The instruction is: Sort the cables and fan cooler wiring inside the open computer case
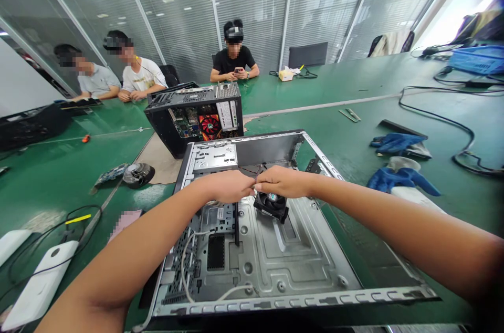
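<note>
Head view: thin wires point(255, 172) are pinched between the left hand point(228, 186) and right hand point(281, 180), with the small fan point(271, 204) hung just below the right hand, over the open computer case point(275, 254).

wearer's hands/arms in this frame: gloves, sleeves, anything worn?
Nothing worn. Left hand and right hand are bare, no gloves. Both forearms are bare up to the frame edge, with no sleeve in view. No watch, ring or band visible on either wrist, and no markings or cables attached.

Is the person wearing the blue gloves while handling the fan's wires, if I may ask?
No, both hands, left and right, are bare, and the blue gloves lie on the green table to the right of the case.
</note>
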A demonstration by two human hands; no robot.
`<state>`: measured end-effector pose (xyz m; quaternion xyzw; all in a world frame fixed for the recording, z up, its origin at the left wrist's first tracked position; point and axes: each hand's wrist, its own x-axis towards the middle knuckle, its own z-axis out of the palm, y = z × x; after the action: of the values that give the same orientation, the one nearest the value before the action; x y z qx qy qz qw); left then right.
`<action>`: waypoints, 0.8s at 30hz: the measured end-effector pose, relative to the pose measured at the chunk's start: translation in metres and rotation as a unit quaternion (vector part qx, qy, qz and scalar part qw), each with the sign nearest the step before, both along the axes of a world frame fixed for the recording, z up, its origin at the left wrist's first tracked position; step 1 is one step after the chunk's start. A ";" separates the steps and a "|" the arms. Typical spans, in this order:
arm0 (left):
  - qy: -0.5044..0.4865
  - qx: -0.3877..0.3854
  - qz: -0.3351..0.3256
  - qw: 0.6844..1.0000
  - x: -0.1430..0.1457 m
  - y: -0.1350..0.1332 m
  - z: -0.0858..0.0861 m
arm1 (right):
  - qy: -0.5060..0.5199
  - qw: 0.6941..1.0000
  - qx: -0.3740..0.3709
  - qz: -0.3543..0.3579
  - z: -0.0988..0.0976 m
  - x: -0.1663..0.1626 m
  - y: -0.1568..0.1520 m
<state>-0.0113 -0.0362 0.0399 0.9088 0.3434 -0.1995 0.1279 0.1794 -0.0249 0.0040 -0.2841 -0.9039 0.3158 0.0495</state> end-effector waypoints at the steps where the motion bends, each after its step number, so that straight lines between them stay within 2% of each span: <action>1: 0.003 -0.002 0.002 1.000 0.000 0.000 0.000 | 0.000 1.000 -0.011 0.002 -0.001 0.000 0.001; 11: 0.018 0.006 -0.001 1.000 0.001 -0.003 -0.002 | -0.002 0.998 -0.057 0.011 -0.001 0.000 0.002; 24: 0.023 -0.012 0.010 1.000 0.001 -0.001 -0.003 | -0.008 1.000 0.011 0.023 -0.001 0.000 -0.001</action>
<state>-0.0104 -0.0367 0.0365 0.8992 0.3526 -0.2226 0.1327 0.1794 -0.0259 0.0031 -0.2653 -0.9141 0.3042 0.0379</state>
